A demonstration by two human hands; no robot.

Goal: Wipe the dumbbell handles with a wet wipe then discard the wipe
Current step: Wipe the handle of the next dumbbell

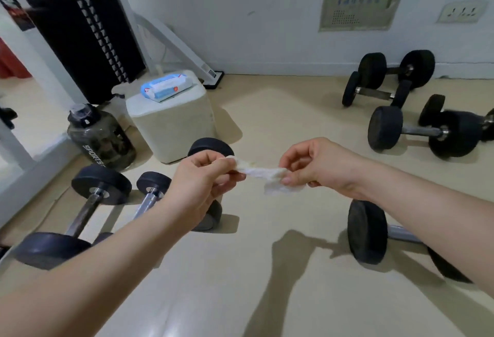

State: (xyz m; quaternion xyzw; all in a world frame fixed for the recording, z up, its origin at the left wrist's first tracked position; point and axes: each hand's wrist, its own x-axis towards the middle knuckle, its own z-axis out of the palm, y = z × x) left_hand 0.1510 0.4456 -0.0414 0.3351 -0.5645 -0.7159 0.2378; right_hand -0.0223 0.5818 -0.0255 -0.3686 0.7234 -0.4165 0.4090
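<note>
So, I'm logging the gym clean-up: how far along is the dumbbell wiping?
Done: one wet wipe is out; the wipe pack lies on the white stool. In hand: the left hand and right hand pinch its ends, stretching it in the air, clear of the dumbbells. Left: whether their handles were wiped cannot be told; the wipe is not yet discarded, and no bin is in view.

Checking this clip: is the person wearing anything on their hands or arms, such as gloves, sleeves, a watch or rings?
No. The left hand and right hand are bare, with no gloves, rings or watch visible. The left forearm and right forearm are uncovered right to the frame edge, so no sleeve shows.
</note>
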